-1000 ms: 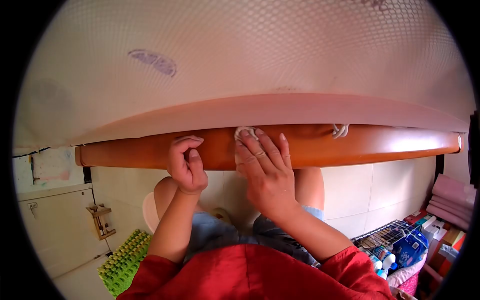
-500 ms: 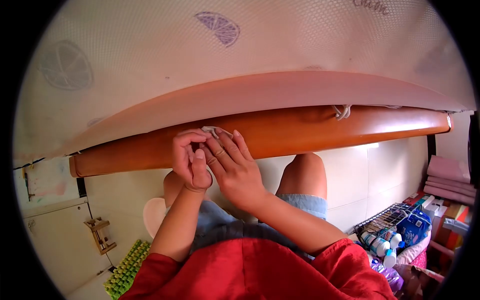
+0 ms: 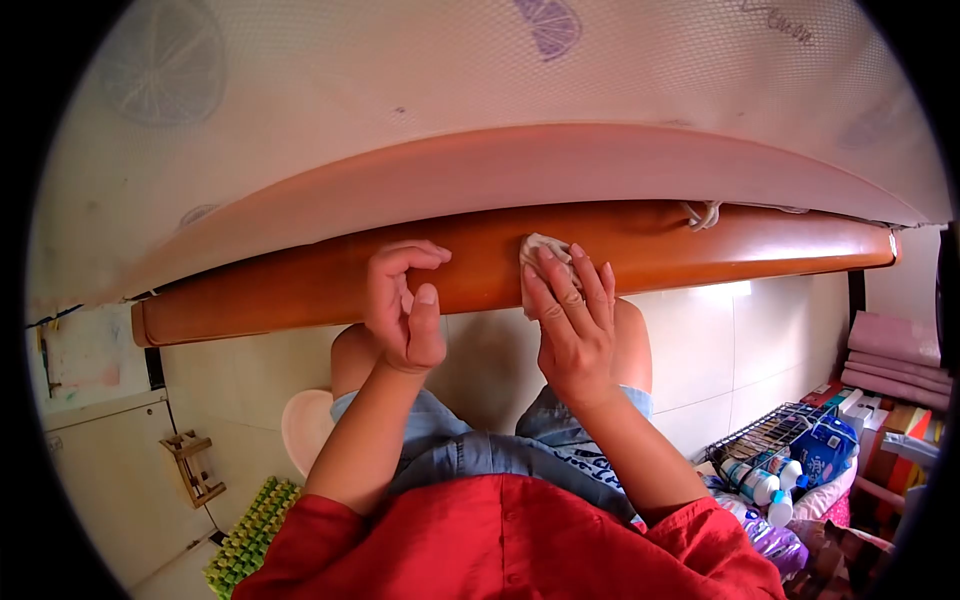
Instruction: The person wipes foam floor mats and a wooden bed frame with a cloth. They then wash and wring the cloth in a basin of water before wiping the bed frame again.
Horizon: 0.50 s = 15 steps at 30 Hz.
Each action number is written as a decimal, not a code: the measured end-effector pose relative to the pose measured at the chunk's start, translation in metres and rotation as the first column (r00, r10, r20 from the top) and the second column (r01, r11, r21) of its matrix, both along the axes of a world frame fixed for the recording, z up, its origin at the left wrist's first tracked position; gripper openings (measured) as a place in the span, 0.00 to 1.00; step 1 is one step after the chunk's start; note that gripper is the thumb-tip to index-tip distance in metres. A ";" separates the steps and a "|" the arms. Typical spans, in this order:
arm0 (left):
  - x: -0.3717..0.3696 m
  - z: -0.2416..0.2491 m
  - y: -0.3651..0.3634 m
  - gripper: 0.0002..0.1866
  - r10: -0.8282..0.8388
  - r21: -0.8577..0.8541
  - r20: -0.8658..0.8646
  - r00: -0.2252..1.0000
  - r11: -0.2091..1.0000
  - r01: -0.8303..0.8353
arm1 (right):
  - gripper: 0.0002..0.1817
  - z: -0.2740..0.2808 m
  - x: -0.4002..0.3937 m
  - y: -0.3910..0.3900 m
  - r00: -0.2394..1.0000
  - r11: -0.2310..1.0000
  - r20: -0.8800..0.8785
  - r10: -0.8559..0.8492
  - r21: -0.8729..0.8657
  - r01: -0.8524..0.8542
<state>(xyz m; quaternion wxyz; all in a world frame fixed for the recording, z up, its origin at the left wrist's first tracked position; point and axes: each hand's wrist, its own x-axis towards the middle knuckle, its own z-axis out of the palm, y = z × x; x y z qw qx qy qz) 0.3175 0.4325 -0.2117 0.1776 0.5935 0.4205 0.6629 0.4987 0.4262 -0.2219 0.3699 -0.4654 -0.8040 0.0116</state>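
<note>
A long orange-brown wooden edge (image 3: 470, 252) runs across the view below a pale cover (image 3: 400, 80) with printed fruit slices. My right hand (image 3: 575, 310) presses a crumpled white cloth (image 3: 538, 250) against the wood, fingers laid over it. To its left, my left hand (image 3: 405, 305) is raised in front of the wood with curved fingers, thumb and fingertips apart, and nothing between them. A white cord (image 3: 703, 215) is looped at the upper edge of the wood on the right.
A wire basket (image 3: 770, 435) and white bottles (image 3: 755, 483) stand at the lower right, near folded pink material (image 3: 895, 350). At the lower left are a green textured mat (image 3: 250, 535), a small wooden rack (image 3: 192, 467) and a pale pink round object (image 3: 305, 430).
My right hand has moved right along the wood with the cloth, away from my left hand. My left hand has shifted slightly right. The view has shifted a little.
</note>
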 end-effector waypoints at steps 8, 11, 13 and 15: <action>-0.005 0.006 -0.044 0.10 0.144 -0.047 -0.264 0.954 0.986 -0.162 | 0.22 0.010 -0.047 -0.001 0.992 0.991 -0.016 0.127 -0.042 -0.128; -0.005 0.012 -0.069 0.13 0.163 -0.036 -0.395 0.904 0.981 -0.192 | 0.23 0.011 -0.067 0.000 0.985 0.984 -0.023 0.174 -0.045 -0.175; -0.007 0.018 -0.077 0.15 0.174 -0.034 -0.424 0.889 0.978 -0.207 | 0.22 0.018 -0.074 0.000 0.979 0.977 -0.043 0.201 -0.060 -0.203; -0.011 0.021 -0.082 0.17 0.174 0.000 -0.482 0.859 0.980 -0.199 | 0.23 0.022 -0.080 0.000 0.960 0.962 -0.090 0.265 -0.046 -0.270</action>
